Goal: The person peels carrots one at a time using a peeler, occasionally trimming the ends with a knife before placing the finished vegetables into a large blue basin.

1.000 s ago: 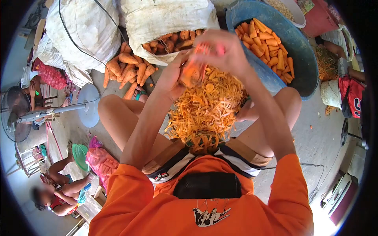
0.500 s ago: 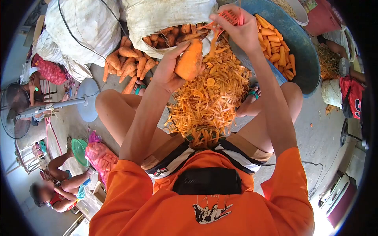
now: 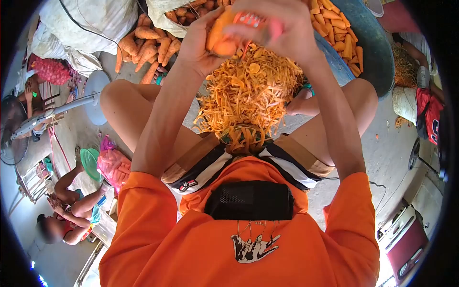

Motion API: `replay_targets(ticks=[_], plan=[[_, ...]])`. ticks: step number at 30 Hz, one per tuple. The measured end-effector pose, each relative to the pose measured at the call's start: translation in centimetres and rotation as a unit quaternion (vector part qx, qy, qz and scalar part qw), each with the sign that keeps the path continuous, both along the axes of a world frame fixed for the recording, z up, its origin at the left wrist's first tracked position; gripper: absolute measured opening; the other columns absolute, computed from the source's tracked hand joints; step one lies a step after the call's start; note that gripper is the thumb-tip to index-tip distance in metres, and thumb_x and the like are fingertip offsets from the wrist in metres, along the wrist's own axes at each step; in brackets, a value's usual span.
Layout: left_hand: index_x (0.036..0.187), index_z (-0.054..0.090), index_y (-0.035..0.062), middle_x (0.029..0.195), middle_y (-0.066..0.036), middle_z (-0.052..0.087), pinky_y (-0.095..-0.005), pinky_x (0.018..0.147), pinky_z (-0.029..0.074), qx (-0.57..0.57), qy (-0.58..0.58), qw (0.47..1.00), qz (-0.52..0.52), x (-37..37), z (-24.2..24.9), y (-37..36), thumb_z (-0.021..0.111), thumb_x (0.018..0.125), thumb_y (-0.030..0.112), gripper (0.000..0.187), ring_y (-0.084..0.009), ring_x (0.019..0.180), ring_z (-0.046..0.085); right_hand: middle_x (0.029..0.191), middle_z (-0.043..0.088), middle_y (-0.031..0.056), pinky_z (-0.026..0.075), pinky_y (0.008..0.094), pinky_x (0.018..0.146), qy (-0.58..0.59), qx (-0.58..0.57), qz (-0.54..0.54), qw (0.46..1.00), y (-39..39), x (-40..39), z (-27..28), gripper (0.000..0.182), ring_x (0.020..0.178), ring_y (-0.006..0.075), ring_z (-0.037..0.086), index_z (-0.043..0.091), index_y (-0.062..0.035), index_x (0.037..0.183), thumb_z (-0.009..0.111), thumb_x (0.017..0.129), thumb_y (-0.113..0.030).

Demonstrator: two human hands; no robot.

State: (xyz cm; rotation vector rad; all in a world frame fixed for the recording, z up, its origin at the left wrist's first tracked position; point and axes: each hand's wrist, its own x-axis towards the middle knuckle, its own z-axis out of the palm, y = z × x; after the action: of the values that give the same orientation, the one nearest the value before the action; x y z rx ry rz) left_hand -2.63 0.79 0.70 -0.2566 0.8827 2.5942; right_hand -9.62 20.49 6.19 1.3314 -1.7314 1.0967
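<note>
At the top centre my left hand (image 3: 195, 45) is closed around a thick orange carrot (image 3: 221, 34). My right hand (image 3: 287, 29), blurred by motion, grips a red-orange peeler (image 3: 248, 20) against the carrot's side. Below both hands, between my legs, lies a large heap of carrot peelings (image 3: 253, 91). Unpeeled carrots (image 3: 143, 43) spill from a white sack (image 3: 167, 14) at the upper left. Peeled carrots (image 3: 337, 31) lie in a blue tub (image 3: 375, 57) at the upper right.
A fan (image 3: 19, 126) on a stand and a person (image 3: 76, 215) by a pink bag (image 3: 114, 165) are at the left. Another person in red (image 3: 428, 112) sits at the far right, beside a white bucket (image 3: 404, 103). A cable crosses the floor at lower right.
My right hand has brought the peeler down onto the carrot, where before it was held away to the upper right. The view has shifted, and the heap and sacks appear higher.
</note>
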Motion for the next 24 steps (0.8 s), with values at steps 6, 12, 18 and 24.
replay_targets(ticks=[6, 12, 18, 24], plan=[[0.130, 0.057, 0.0007, 0.110, -0.014, 0.066, -0.0392, 0.079, 0.060, 0.020, 0.035, 0.999, -0.037, 0.6, 0.1, 0.8, 0.055, 0.107, 0.030, 0.037, -0.0255, 0.096, 0.068, 0.090, 0.074, 0.0099, 0.055, 0.0313, 0.061, -0.414, -0.116, 0.044, 0.902, 1.8, -2.5, -1.3, 0.016, 0.076, 0.0161, 0.071, 0.070, -0.0013, 0.096, 0.082, 0.089, -0.009], [0.132, 0.059, 0.0064, 0.115, -0.007, 0.068, -0.0378, 0.080, 0.059, -0.124, -0.060, 0.988, 0.070, 1.3, 1.3, 2.0, 0.050, 0.108, 0.029, 0.034, -0.0194, 0.097, 0.068, 0.086, 0.072, 0.0061, 0.056, 0.0305, 0.065, -0.099, 0.042, -0.009, 0.994, 0.4, 0.9, -1.7, 0.019, 0.072, 0.0206, 0.069, 0.070, -0.0059, 0.102, 0.077, 0.085, -0.009], [0.129, 0.060, 0.0061, 0.111, -0.009, 0.068, -0.0377, 0.078, 0.060, -0.039, -0.010, 0.999, -0.002, 1.2, 0.3, 1.1, 0.055, 0.106, 0.029, 0.033, -0.0181, 0.091, 0.068, 0.085, 0.072, 0.0093, 0.057, 0.0342, 0.065, -0.523, -0.125, 0.047, 0.842, 2.0, -2.9, -1.1, 0.025, 0.075, 0.0154, 0.070, 0.070, -0.0006, 0.098, 0.085, 0.087, -0.017], [0.128, 0.062, 0.0047, 0.114, -0.009, 0.070, -0.0391, 0.082, 0.062, 0.035, 0.003, 0.999, 0.006, 0.9, -1.1, 0.5, 0.055, 0.106, 0.024, 0.030, -0.0201, 0.100, 0.070, 0.085, 0.072, 0.0103, 0.055, 0.0366, 0.065, -0.105, 0.063, 0.003, 0.992, 0.5, 0.2, -1.1, 0.031, 0.075, 0.0210, 0.070, 0.074, -0.0044, 0.100, 0.090, 0.081, -0.022]])
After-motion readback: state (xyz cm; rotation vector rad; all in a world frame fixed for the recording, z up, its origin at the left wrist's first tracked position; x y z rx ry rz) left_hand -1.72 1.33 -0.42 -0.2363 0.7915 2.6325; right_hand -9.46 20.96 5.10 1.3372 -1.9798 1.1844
